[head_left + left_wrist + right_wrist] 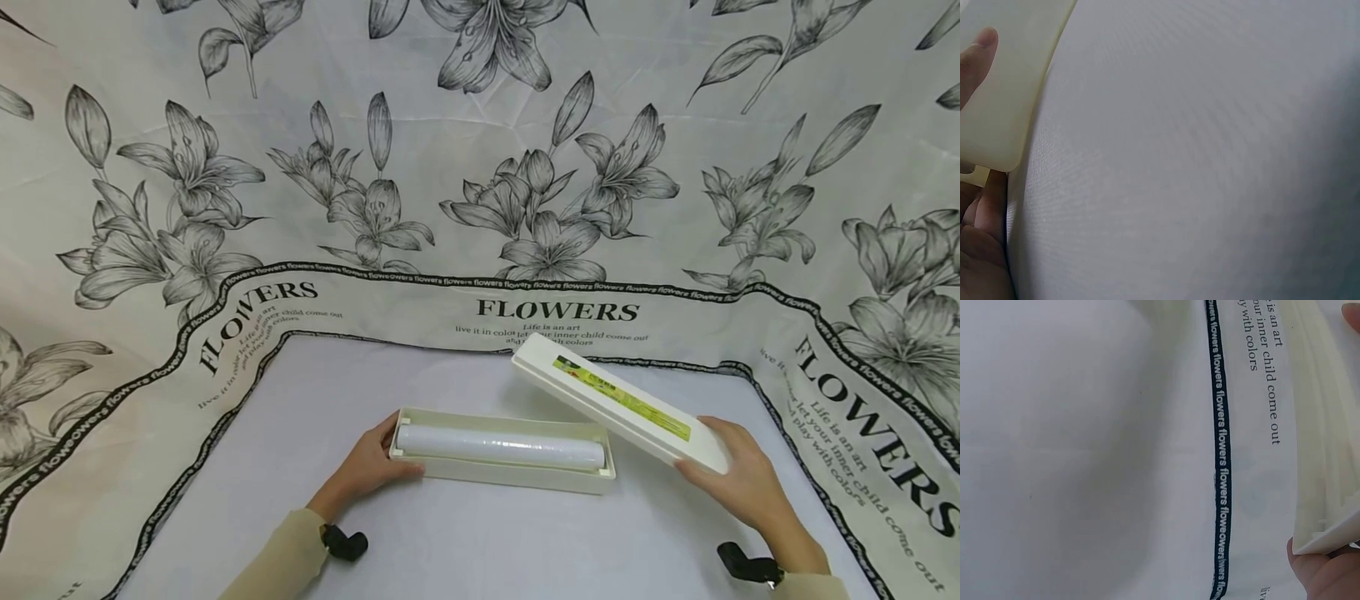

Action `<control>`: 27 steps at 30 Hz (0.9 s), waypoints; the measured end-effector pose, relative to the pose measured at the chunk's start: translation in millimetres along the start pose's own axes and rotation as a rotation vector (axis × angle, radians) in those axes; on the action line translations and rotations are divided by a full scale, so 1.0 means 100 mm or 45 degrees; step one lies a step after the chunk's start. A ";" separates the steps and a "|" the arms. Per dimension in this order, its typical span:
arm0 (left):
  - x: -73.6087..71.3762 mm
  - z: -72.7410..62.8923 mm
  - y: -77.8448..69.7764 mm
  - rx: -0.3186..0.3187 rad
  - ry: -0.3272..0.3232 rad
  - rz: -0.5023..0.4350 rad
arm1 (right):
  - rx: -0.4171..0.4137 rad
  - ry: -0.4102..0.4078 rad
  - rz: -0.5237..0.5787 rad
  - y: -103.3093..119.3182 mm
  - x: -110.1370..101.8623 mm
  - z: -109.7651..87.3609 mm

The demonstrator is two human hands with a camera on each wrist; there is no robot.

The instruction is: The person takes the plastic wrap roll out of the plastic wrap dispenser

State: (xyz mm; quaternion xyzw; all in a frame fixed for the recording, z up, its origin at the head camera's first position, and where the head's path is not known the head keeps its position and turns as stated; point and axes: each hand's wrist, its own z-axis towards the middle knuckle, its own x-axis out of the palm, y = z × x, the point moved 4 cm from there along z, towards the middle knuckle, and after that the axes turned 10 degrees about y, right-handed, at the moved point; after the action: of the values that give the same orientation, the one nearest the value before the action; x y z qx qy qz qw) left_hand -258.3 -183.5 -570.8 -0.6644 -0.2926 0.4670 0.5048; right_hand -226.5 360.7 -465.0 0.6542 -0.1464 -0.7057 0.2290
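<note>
Handling the lid apart from its box appears to be the step in hand. The open, long cream plastic box [517, 485] sits on the white cloth-covered table [480, 550], about midway between left and right edges. A white, film-wrapped cylindrical roll [498, 447] lies lengthwise inside it.

Left hand [375, 462]: clamped on the box's left end, thumb against the near wall, fingers around the end. Right hand [738, 479]: gripping the near-right end of the long white plastic lid [600, 412], which bears a yellow-green label [622, 397]. The lid slants toward the table's far edge and overlaps the box's far-right corner in the head view; contact there, cannot tell. Hands well apart.

Judgement: removal or refitting cannot be settled from this moment. Removal would call for setting the lid down clear of the box; refitting, for squaring it above the rim, the left hand steadying either way.
</note>
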 end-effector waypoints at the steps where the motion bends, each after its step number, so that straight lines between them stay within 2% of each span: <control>1: 0.00 0.00 0.00 -0.001 0.002 -0.001 | 0.022 -0.004 -0.006 -0.04 0.00 -0.02; 13: -0.02 -0.01 0.03 -0.009 0.006 -0.009 | 0.228 -0.015 -0.006 -0.46 0.03 -0.19; 20: -0.01 0.00 0.03 -0.020 0.007 -0.002 | 0.280 -0.022 -0.019 -0.63 0.03 -0.25; 27: -0.01 -0.01 0.05 -0.018 -0.003 0.003 | 0.340 -0.020 -0.005 -0.75 -0.07 -0.36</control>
State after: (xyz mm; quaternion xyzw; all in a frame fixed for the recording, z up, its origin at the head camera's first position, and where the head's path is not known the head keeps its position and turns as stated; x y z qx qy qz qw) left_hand -258.3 -185.9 -575.0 -0.6678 -0.2956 0.4662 0.4994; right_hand -200.8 431.8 -501.0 0.6736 -0.2394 -0.6856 0.1374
